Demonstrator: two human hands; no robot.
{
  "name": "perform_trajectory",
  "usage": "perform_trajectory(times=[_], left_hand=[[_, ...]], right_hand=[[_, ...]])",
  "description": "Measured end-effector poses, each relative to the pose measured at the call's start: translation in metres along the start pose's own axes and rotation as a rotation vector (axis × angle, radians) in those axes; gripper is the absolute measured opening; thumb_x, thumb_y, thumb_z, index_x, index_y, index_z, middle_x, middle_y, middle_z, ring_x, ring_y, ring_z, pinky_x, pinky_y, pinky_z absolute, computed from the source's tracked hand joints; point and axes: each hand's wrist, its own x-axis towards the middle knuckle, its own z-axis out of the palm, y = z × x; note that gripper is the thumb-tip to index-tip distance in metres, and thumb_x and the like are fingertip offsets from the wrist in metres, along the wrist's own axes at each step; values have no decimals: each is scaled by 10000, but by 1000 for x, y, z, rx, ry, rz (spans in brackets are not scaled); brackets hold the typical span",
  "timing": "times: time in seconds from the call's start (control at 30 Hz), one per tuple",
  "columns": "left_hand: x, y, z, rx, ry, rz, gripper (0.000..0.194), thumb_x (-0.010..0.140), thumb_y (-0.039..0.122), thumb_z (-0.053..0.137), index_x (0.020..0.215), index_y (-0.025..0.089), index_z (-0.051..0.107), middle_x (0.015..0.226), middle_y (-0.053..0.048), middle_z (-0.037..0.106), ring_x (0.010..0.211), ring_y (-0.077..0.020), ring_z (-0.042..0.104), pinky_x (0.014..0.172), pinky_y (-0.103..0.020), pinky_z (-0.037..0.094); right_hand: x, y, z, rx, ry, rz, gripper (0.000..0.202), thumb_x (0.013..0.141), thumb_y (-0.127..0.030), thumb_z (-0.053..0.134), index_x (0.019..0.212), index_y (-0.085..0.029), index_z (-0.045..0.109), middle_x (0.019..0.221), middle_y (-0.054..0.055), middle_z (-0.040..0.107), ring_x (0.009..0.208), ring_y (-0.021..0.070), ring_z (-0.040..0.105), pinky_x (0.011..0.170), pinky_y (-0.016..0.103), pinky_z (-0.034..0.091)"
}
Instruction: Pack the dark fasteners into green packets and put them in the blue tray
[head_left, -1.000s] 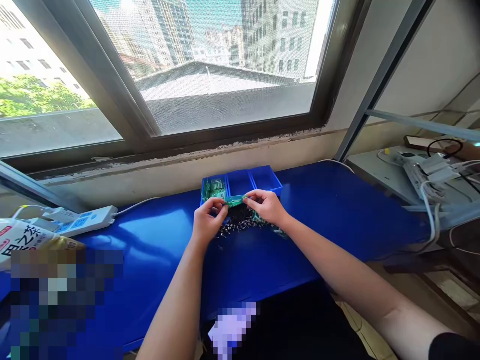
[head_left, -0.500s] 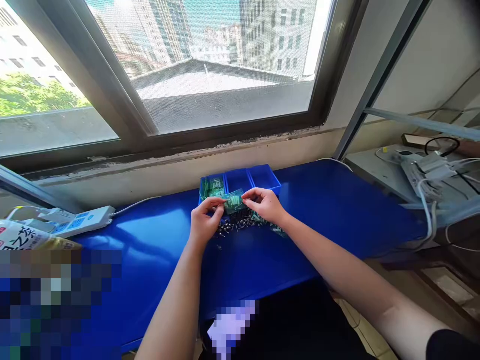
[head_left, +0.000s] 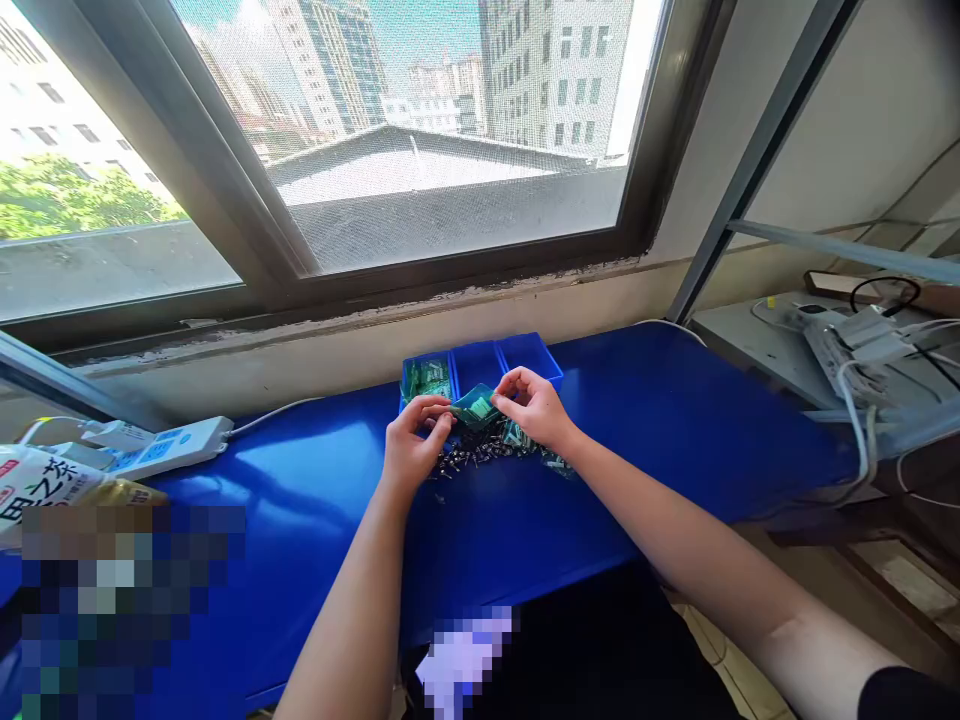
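Between my hands is a small green-tinted clear plastic bag [head_left: 475,406] with pale pieces inside. My left hand [head_left: 417,436] pinches its left edge between thumb and fingers. At the opposite upper corner my right hand [head_left: 531,408] grips it the same way. Just beneath lies a pile of small dark screws [head_left: 480,448] on the blue table. More small clear packets [head_left: 559,464] lie beside the pile, partly under my right wrist. Behind the bag stands a blue divided bin [head_left: 529,358]; similar green packets [head_left: 427,377] fill its left compartment.
A white power strip [head_left: 176,442] and a printed bag [head_left: 45,490] are at the left of the blue table [head_left: 675,420]. A window [head_left: 450,190] rises behind. At the right, a metal rack [head_left: 750,180] borders a shelf with adapters and cables [head_left: 862,335].
The plastic bag has tilted and bent between my hands, its right corner raised slightly. My right hand has shifted a little, and the view has moved slightly.
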Motion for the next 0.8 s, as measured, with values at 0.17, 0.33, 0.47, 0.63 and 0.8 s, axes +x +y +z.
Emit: perform_trajectory(times=[0.17, 0.33, 0.47, 0.63, 0.8], left_hand=[[0, -1, -1, 107, -29, 32, 188, 877, 339, 670, 988, 202, 736, 936, -57, 771, 829, -195, 735, 740, -303, 565], [1, 2, -1, 142, -37, 40, 185, 875, 345, 681, 974, 205, 751, 953, -59, 778, 858, -192, 725, 723, -285, 553], [0, 7, 1, 141, -82, 37, 222, 850, 355, 721, 1005, 202, 763, 901, -48, 776, 740, -162, 697, 660, -271, 540], [0, 6, 2, 183, -118, 78, 171, 833, 351, 748, 911, 203, 785, 785, -31, 759, 672, -154, 668, 641, -274, 526], [1, -1, 1, 76, -109, 0, 208, 836, 392, 744, 887, 193, 775, 781, -47, 766, 686, -184, 704, 666, -299, 556]], right_hand=[[-1, -4, 1, 17, -2, 2, 277, 813, -401, 738, 945, -207, 591, 854, 24, 658, 775, 151, 624, 644, 269, 494], [-3, -6, 2, -3, -34, 16, 332, 799, -411, 764, 1013, -209, 611, 875, 23, 698, 648, 117, 592, 591, 263, 469], [-5, -5, 3, -4, -86, 22, 365, 783, -433, 791, 1028, -208, 641, 878, 28, 718, 615, 112, 587, 569, 263, 465], [-6, -5, 5, -31, -105, -6, 318, 786, -399, 793, 1006, -201, 676, 901, 46, 738, 789, 161, 679, 641, 266, 503], [-6, -5, 4, -17, -165, 16, 377, 787, -396, 800, 1087, -208, 669, 957, 51, 746, 788, 156, 681, 669, 274, 514]])
